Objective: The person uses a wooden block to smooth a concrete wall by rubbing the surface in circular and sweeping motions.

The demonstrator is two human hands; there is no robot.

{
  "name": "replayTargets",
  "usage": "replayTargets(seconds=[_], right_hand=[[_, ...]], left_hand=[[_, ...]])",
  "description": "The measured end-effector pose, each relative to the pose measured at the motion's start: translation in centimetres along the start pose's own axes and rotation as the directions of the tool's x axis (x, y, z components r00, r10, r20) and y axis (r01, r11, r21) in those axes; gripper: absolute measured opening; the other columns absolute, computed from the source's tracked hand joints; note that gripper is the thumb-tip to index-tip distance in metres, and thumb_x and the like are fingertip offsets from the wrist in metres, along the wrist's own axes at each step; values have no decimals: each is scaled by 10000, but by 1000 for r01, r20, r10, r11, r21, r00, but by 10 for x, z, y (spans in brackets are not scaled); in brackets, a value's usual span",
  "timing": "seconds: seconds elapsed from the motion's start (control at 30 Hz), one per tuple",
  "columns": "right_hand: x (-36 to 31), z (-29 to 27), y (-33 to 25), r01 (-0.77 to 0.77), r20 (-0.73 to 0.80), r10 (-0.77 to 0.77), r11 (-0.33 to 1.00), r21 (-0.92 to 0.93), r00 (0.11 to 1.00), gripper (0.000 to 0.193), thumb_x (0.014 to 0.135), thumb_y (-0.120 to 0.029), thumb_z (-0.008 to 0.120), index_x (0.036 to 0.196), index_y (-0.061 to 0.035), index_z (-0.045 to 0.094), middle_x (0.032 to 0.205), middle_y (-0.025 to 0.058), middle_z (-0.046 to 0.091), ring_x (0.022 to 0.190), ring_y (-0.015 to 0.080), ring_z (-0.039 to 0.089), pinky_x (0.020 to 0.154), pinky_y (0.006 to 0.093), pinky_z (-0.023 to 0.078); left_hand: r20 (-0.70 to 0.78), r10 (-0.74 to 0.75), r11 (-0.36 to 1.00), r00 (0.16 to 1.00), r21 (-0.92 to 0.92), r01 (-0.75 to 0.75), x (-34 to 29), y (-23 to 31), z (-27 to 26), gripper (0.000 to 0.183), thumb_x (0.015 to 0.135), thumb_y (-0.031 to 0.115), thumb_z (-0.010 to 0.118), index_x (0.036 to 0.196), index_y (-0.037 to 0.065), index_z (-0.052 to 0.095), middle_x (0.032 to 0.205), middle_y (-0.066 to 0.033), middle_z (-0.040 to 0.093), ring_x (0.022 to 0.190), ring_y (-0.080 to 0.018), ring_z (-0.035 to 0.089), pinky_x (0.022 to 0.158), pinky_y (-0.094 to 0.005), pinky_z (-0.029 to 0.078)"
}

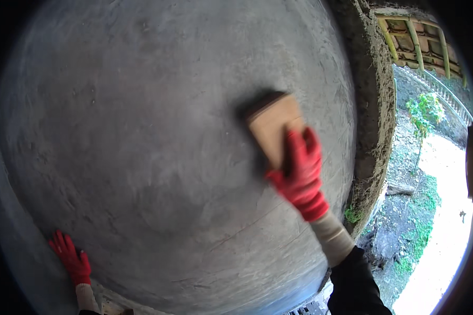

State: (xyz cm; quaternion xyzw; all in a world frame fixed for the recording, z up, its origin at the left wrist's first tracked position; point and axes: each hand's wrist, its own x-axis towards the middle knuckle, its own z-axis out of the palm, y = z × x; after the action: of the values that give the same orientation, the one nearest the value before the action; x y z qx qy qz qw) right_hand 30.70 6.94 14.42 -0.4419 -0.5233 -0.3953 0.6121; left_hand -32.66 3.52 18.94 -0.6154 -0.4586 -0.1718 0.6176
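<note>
A grey, wet-looking plastered wall [157, 131] fills most of the view. My right hand [299, 170], in a red glove with a pale cuff and dark sleeve, grips a flat wooden float [272, 126] and presses it against the plaster at the right of the wall; the float is blurred. My left hand [71, 257], also in a red glove, rests flat with fingers spread on the wall at the lower left and holds nothing.
The wall ends at a rough, thick edge [376, 121] on the right. Beyond it lie an outdoor dirt slope with a small green plant [425, 110], a pale path [446, 236], and a tiled roof underside with bamboo rafters [415, 39].
</note>
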Motion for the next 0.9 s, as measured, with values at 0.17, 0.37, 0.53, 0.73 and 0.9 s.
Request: replayTargets(seconds=[0.17, 0.37, 0.53, 0.73, 0.9], right_hand=[[18, -6, 62, -446, -188, 458, 889, 103, 869, 813, 698, -234, 761, 1407, -82, 394, 1353, 268, 359, 1221, 435, 413, 1014, 450, 394], [-12, -6, -41, 260, 185, -323, 919, 297, 928, 797, 528, -271, 828, 1280, -242, 565, 1201, 212, 489, 1070, 373, 527, 891, 490, 467], [26, -2, 13, 39, -12, -38, 996, 84, 999, 945, 509, -244, 828, 1374, -124, 467, 1270, 275, 431, 1146, 432, 473, 956, 472, 430], [54, -19, 117, -566, -177, 580, 815, 125, 795, 838, 713, -272, 755, 1429, -99, 354, 1311, 255, 391, 1212, 419, 418, 1009, 446, 392], [-7, -10, 26, 2, 71, -11, 993, 122, 997, 821, 605, -277, 776, 1363, -160, 485, 1280, 235, 430, 1142, 415, 482, 970, 504, 421]], left_hand=[[1, 12, 1000, 1000, 17, -12, 3, -1, 5, 633, 948, 384, 307, 1422, -35, 291, 1506, -254, 256, 1385, -455, 237, 1136, -607, 127], [-51, -100, 994, 994, 43, 102, 18, 45, 8, 559, 965, 325, 280, 1401, -20, 337, 1498, -242, 275, 1374, -458, 251, 1133, -611, 129], [-292, 179, 894, 939, -350, -279, 71, 159, -34, 343, 860, 276, 508, 1115, 53, 561, 1303, -191, 459, 1338, -419, 317, 1073, -724, 165], [-245, 275, 770, 930, -523, -365, 153, 260, -71, 358, 828, 316, 596, 1125, 118, 616, 1292, -88, 515, 1290, -397, 378, 1065, -668, 241], [-158, 224, 853, 962, -446, -272, 158, 270, -69, 379, 861, 333, 553, 1167, 116, 613, 1345, -101, 500, 1287, -397, 382, 1048, -646, 271]])
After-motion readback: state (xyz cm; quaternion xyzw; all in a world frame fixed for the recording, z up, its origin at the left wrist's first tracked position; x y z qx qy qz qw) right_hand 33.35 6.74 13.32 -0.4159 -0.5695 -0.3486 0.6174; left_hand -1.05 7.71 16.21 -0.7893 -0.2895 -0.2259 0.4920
